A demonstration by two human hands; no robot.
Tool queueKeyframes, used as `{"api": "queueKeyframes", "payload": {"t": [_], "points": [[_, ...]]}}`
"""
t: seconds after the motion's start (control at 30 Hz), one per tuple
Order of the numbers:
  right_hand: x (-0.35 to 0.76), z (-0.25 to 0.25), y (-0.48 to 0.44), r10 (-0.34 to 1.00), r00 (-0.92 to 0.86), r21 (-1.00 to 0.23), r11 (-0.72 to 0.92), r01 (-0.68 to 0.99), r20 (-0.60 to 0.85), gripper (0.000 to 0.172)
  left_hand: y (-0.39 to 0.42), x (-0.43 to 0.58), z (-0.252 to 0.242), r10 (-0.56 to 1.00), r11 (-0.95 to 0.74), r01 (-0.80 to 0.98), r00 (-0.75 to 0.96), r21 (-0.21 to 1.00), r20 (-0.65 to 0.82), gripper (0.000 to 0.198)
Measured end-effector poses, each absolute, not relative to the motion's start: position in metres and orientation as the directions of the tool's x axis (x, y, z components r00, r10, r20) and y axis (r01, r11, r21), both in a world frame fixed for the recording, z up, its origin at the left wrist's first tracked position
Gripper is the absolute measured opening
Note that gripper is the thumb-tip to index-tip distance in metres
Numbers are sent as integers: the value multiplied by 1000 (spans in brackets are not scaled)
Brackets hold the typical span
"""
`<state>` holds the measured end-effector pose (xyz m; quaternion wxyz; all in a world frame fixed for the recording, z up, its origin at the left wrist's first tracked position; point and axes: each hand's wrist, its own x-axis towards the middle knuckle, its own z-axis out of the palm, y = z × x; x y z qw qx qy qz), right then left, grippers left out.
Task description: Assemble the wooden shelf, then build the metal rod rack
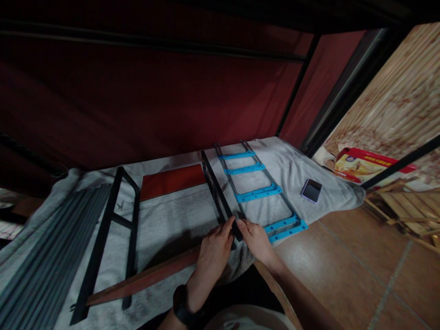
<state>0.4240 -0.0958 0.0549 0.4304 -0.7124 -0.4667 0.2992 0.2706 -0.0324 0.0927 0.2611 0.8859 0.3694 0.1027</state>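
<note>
My left hand (215, 250) and my right hand (256, 239) meet at the near end of a black metal frame (220, 192), gripping it from either side. Below my left wrist, a long reddish wooden board (147, 278) reaches left to a second black metal frame (99, 245). The board's right end is hidden by my left hand. Farther back, an orange-red panel (172, 182) lies between the two frames. Right of the held frame are several blue brackets (244, 169) along thin grey rods. My right hand is close to the nearest bracket.
Grey cloth (165, 224) covers the work surface. Grey tubes (62, 247) lie at the left, and small screws (120, 205) by the left frame. A phone (312, 190) rests at the right. Beyond are a red-yellow box (364, 164) and a dark red wall (172, 101) behind.
</note>
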Motion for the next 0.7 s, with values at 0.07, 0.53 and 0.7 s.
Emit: {"api": "queueKeyframes", "payload": {"t": [0.07, 0.53, 0.7], "points": [[426, 57, -98, 929, 370, -921, -152, 359, -9, 43, -32, 270, 92, 711, -589, 604, 703, 537, -13, 53], [425, 53, -94, 952, 305, -988, -70, 140, -25, 44, -31, 269, 90, 694, -615, 585, 720, 529, 9, 53], [422, 48, -93, 943, 321, -977, -149, 155, -93, 49, -30, 268, 87, 689, -620, 563, 724, 546, 36, 53]]}}
